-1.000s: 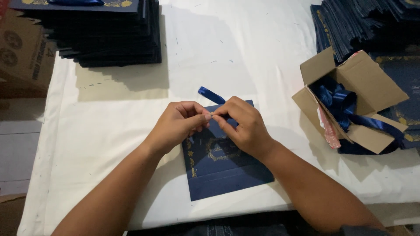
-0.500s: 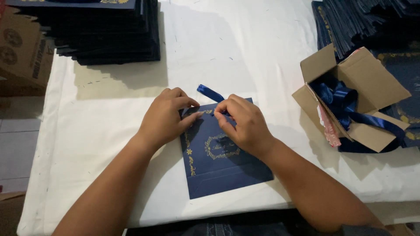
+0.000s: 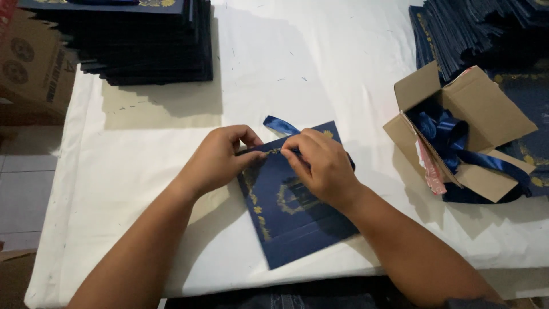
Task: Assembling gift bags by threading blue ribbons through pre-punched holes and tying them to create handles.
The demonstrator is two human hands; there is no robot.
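Observation:
A dark blue card folder (image 3: 289, 220) with gold ornament lies on the white-covered table (image 3: 320, 63) in front of me. My left hand (image 3: 220, 160) pinches its top left edge with thumb and fingers. My right hand (image 3: 320, 166) rests over the folder's upper middle, fingertips pressing a blue satin ribbon (image 3: 280, 125) against the top edge. The ribbon's free end sticks out beyond the folder, toward the far side of the table. Part of the ribbon is hidden under my right hand.
A tall stack of dark blue folders (image 3: 143, 40) stands at the back left, another pile (image 3: 474, 28) at the back right. An open cardboard box (image 3: 474, 109) with several blue ribbons sits at right. A brown carton (image 3: 31, 68) stands off the table's left edge.
My hands came down from holding the ribbon above the folder to its top edge. The left hand now grips the folder's edge and the right presses the ribbon flat there.

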